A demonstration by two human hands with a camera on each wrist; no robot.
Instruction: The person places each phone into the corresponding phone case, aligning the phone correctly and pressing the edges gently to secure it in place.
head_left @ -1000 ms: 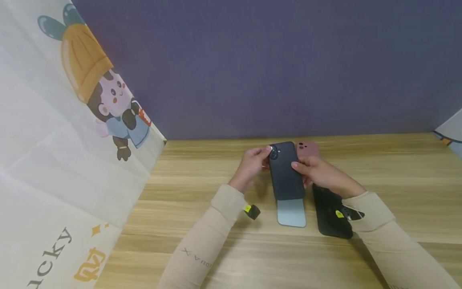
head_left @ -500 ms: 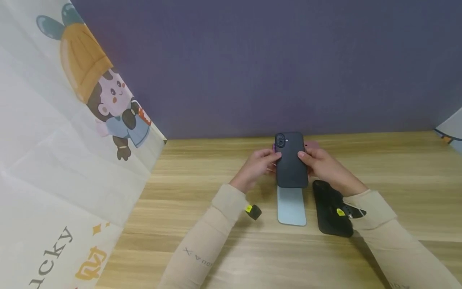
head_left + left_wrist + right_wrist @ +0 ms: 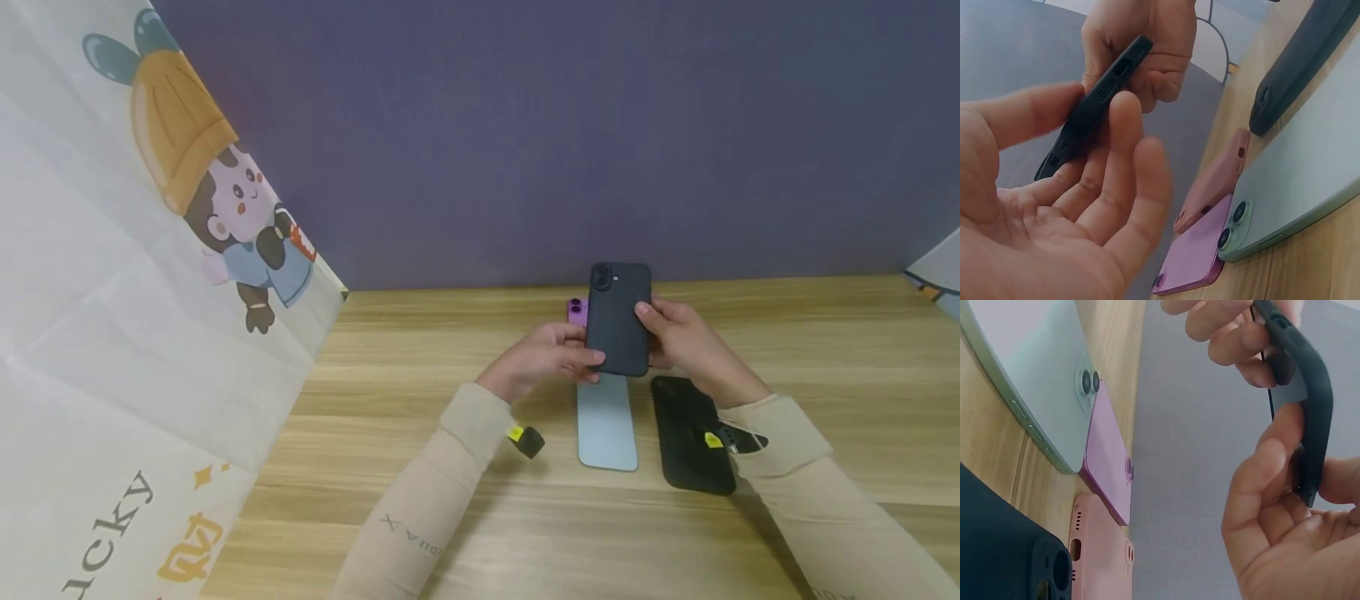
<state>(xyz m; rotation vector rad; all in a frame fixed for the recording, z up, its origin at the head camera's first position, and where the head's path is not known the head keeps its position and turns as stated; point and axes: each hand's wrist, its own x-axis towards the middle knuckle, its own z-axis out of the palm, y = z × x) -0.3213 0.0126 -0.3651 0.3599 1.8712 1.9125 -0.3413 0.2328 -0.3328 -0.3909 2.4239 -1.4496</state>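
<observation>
Both hands hold a black phone case (image 3: 621, 329) upright above the table, its back with the camera cutouts facing the head camera. My left hand (image 3: 543, 358) pinches its lower left corner, thumb in front and fingers behind. At the right edge my right hand (image 3: 686, 337) grips it, with the thumb on the back and fingers curled inside, as the right wrist view shows. Below lies a pale blue-green phone (image 3: 607, 429), its top covered in the head view. A purple phone (image 3: 577, 311) lies beyond it, partly hidden by the held case.
Another black phone case (image 3: 686, 442) lies on the wooden table (image 3: 420, 350), under the right wrist. A pink phone case (image 3: 1100, 550), hidden in the head view, lies beside the purple phone. A grey-blue wall (image 3: 525, 142) stands behind; a printed cloth (image 3: 90, 275) hangs at left.
The black phone case has risen and moved right, uncovering more of the pale phone and the purple phone. My left hand has slid from its upper left side to its lower left corner.
</observation>
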